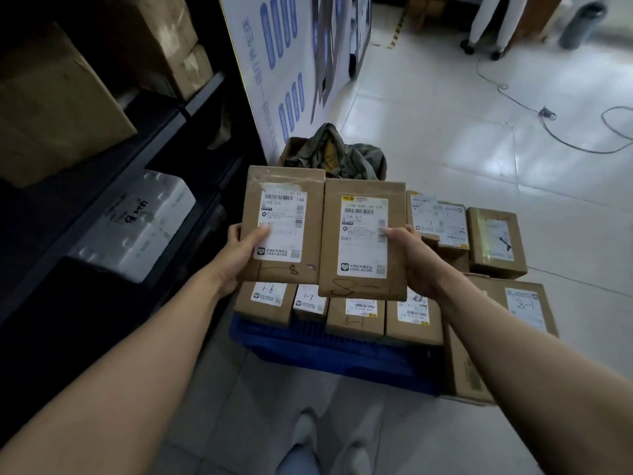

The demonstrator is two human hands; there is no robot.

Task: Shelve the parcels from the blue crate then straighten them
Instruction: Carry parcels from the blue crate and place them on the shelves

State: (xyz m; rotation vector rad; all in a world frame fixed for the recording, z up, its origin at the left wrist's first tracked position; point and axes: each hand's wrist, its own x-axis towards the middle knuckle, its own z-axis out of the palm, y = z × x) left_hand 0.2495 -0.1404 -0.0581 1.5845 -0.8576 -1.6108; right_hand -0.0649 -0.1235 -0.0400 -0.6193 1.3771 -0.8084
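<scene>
Gripping one flat brown parcel each, the two hands are held up side by side over the blue crate (329, 351). The left hand (239, 258) holds the left parcel (284, 221) by its left edge, thumb lying across the white label and fingers curled behind. The right hand (412, 262) holds the right parcel (363, 241) by its right edge in the same way, thumb on the label. Both parcels face the camera with their inner edges meeting, the right one sitting a little lower and slightly over the left one's edge. Each has a handwritten mark near its bottom edge. Beneath them the crate stands on the tiled floor (445, 138), packed with more brown boxes (354, 320) that carry white labels and handwritten numbers. A bigger carton (496, 337) stands just beside the crate's right side. Behind the crate, an open box holds a crumpled greenish cloth (335, 152). To the left runs a dark shelf (191, 104), with a white foam box (137, 228) on a lower level and large cardboard cartons (58, 108) above. A cable (548, 128) trails over the floor at the far right, and the person's pale shoes (308, 437) show at the bottom.
</scene>
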